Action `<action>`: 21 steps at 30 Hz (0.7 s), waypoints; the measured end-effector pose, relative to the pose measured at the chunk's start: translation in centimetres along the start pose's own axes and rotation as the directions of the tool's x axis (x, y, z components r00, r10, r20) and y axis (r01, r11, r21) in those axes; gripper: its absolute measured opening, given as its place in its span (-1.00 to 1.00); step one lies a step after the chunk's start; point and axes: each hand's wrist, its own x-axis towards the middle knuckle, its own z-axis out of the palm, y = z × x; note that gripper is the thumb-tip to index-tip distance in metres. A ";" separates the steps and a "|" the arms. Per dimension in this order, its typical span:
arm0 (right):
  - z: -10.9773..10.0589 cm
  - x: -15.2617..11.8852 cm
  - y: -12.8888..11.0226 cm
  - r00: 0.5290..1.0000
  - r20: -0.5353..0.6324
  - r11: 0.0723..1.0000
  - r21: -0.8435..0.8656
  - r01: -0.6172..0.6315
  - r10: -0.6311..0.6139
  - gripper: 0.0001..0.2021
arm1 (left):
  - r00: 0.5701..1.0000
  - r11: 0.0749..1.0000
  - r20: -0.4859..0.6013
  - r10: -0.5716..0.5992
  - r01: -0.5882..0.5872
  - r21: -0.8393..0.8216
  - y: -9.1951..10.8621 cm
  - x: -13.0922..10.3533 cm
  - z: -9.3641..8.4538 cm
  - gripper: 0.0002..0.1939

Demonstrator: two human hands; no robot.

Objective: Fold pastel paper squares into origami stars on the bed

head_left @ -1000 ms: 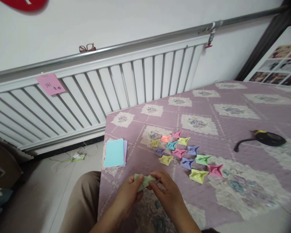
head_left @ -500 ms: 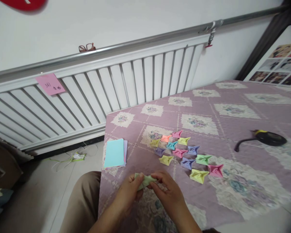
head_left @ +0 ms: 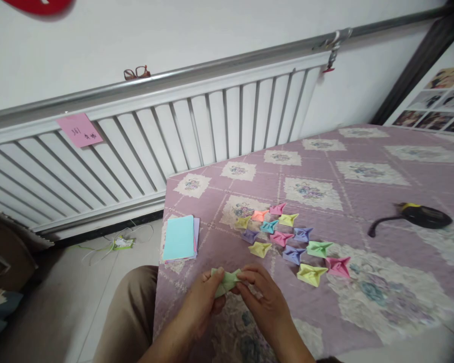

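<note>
Cloth-covered surface (head_left: pixel 215 247): extends beneath, ahead of and to the right of both hands. Black object (head_left: pixel 427 216), identity unclear: lies well to the right of the hands, probably set apart to leave room.

Left hand (head_left: pixel 203 296): thumb on top, fingers curled beneath, gripping the near-side end of the work. Right hand (head_left: pixel 263 293): thumb and forefinger closed in a pinch on the opposite end. Forearms converge from below; wrists rest low, apart from each other.

Paper stack (head_left: pixel 179 237): ahead and left of the left hand, blue sheet uppermost; presumably there for easy reach. Green paper (head_left: pixel 226 281): folded, between the hands. Two-ended grip likely steadies it; contact with the surface cannot be told.

Folded paper pieces (head_left: pixel 281 238), thirteen counted: loose rows ahead and right of the right hand, spaced apart, perhaps so none gets crushed.
</note>
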 end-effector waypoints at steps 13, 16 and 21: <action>-1.3 -0.1 -0.7 0.985 0.170 0.993 -0.112 -0.022 0.041 -0.88 | 0.999 0.997 -0.028 0.029 -0.027 0.074 0.2 -0.2 0.0 -0.46; -1.6 -0.1 -1.0 0.981 0.187 0.989 -0.149 -0.019 0.047 -0.89 | 0.999 0.987 -0.017 0.048 -0.045 0.157 0.5 -0.3 0.1 -0.44; -1.7 0.1 -1.5 0.976 0.208 0.986 -0.166 -0.034 0.069 -0.79 | 0.999 0.975 0.005 0.049 -0.049 0.218 0.9 -0.5 0.2 -0.43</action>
